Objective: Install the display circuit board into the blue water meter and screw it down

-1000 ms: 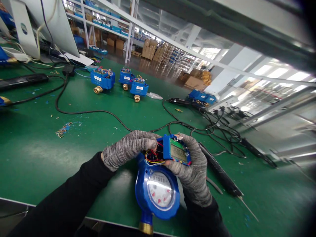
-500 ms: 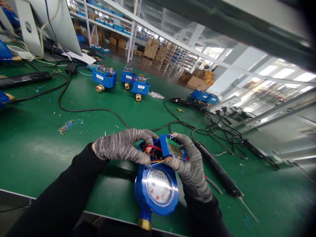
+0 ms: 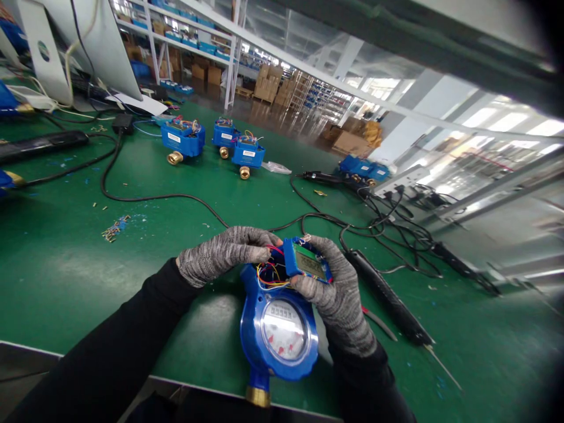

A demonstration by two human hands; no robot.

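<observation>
A blue water meter with a round dial and a brass end lies on the green bench near its front edge. My right hand, in a grey knit glove, grips the small blue display module lifted off the meter's top. My left hand, gloved too, reaches in from the left with its fingertips pressed together at the coloured wires inside the open housing.
Three blue meters with brass fittings stand farther back. Black cables snake over the green mat. An electric screwdriver lies right of my right hand. Loose screws lie at left. Monitors and shelving stand behind.
My left fingers have shifted inside the housing among the wires, and the display module has tilted slightly. The meter stays where it was.
</observation>
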